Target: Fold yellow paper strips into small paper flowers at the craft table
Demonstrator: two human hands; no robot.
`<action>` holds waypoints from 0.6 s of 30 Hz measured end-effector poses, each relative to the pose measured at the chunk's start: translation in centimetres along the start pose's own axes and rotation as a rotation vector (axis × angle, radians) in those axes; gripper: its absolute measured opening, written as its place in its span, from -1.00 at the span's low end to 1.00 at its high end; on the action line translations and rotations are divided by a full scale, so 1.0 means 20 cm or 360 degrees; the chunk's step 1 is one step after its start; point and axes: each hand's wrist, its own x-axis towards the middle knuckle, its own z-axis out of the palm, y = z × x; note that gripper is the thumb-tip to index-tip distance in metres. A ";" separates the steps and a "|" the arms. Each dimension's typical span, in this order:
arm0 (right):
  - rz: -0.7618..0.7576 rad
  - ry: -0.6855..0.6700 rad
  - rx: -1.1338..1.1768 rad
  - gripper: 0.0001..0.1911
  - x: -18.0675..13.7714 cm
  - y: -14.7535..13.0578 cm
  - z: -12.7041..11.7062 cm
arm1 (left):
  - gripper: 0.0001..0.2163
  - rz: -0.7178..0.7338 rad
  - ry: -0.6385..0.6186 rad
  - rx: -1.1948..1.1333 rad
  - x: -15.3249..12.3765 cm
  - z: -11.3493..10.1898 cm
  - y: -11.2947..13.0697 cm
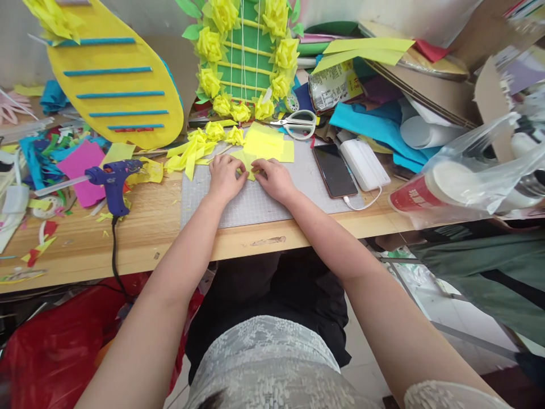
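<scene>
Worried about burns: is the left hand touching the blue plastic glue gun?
Apart: the head view shows wooden tabletop between left hand and blue plastic glue gun.

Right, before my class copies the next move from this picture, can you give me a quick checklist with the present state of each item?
1. Hands on the work: ok; left hand and right hand both touch yellow paper over the grey cutting mat.
2. Paper's fold lines: cannot tell; fingers cover part of it.
3. Scissors out of the hands: ok; they lie beyond them.
4. Glue gun clear of both hands: ok; it is off to the left.
5. Glue gun cool: cannot tell.
6. Mat free of electronics: not ok; the smartphone lies at its right end.
</scene>
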 end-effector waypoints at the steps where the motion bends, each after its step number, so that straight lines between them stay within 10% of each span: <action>1: 0.0004 -0.0004 -0.0010 -0.69 0.00 0.00 0.00 | -0.92 0.0003 -0.0001 0.0002 0.00 0.00 0.00; 18: 0.0004 -0.0037 -0.0123 -0.67 -0.01 -0.01 -0.01 | -0.92 0.0058 0.0023 0.0032 -0.01 0.00 0.00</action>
